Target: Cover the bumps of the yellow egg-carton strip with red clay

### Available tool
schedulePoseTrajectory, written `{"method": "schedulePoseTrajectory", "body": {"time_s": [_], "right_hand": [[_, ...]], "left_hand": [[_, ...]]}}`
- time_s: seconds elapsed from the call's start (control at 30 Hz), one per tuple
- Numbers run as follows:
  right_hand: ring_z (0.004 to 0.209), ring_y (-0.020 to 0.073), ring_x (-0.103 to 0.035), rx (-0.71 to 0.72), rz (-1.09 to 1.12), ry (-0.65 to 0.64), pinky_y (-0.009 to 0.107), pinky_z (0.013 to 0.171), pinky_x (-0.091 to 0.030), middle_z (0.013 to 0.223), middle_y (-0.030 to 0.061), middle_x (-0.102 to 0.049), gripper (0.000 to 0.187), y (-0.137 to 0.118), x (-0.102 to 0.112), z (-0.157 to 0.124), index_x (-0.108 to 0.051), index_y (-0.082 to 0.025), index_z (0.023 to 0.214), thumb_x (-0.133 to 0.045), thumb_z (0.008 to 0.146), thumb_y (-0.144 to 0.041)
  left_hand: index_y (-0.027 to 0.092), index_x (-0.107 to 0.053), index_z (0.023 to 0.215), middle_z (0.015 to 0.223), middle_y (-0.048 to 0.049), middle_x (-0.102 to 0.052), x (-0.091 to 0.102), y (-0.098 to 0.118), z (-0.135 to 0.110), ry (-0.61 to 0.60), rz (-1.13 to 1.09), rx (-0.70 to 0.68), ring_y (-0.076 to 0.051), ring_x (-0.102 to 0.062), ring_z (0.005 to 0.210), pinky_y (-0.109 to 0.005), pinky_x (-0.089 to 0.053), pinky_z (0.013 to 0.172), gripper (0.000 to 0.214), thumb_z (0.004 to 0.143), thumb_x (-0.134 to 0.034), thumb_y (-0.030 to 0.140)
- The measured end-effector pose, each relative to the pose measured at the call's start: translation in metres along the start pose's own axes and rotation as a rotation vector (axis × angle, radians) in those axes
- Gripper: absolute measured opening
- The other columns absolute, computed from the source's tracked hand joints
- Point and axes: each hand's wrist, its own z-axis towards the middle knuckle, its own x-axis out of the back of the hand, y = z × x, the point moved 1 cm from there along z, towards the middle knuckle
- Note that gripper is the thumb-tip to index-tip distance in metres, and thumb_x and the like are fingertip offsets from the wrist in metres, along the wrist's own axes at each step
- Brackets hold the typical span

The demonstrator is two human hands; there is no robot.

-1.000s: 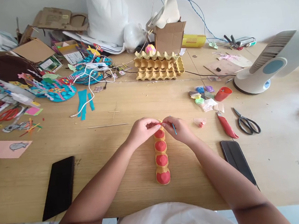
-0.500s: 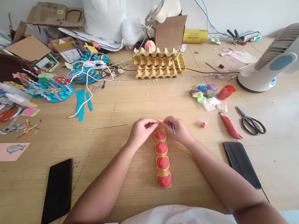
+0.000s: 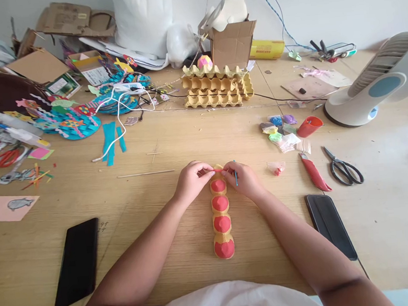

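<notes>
A strip of egg carton (image 3: 221,214) lies lengthwise in front of me, its cups covered with red, clay-like patches. At its far end my left hand (image 3: 196,178) pinches one end of a thin red strip (image 3: 218,170) between thumb and fingers. The other end is pinched by my right hand (image 3: 244,177), held close on the opposite side. A slim blue stick (image 3: 236,178) also sits in my right hand, pointing down between the fingers. Both hands hover at the last cup, which they partly hide. Whether the strip touches that cup is hard to make out.
Right of my hands lie a small bag of red clay (image 3: 276,168), a red-handled cutter (image 3: 315,171), scissors (image 3: 342,166) and a phone (image 3: 330,226). A dark tablet (image 3: 76,264) is at left. Egg cartons (image 3: 215,88) and a fan (image 3: 377,83) stand farther back.
Both hands stay at the far cup with the red strip between them. The fingers shift only slightly, and the blue stick tilts a little.
</notes>
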Motion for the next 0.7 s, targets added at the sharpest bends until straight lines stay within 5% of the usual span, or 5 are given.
{"method": "schedulePoseTrajectory", "body": {"time_s": [0.5, 0.7], "right_hand": [[0.064, 0.0171, -0.052, -0.155, 0.166, 0.022, 0.031, 0.063, -0.039, 0.068, -0.0023, -0.059, 0.026, 0.0054, 0.0081, 0.0014, -0.058, -0.024, 0.082, -0.070, 0.092, -0.046], [0.060, 0.0152, -0.050, -0.279, 0.431, -0.059, 0.030, 0.058, -0.037, 0.068, -0.0015, -0.067, 0.041, -0.0020, 0.0010, -0.0021, -0.054, -0.025, 0.080, -0.079, 0.086, -0.057]], "left_hand": [[0.023, -0.084, 0.094, 0.095, -0.0068, -0.079, 0.0024, 0.0041, 0.0020, -0.006, -0.003, -0.059, -0.019, -0.068, 0.080, -0.032, -0.054, 0.072, 0.014, 0.096, -0.076, 0.035], [0.026, -0.088, 0.099, 0.101, -0.0069, -0.079, -0.0034, 0.0037, 0.0019, -0.046, -0.036, -0.074, -0.020, -0.073, 0.088, -0.032, -0.056, 0.074, 0.014, 0.096, -0.075, 0.030]]}}
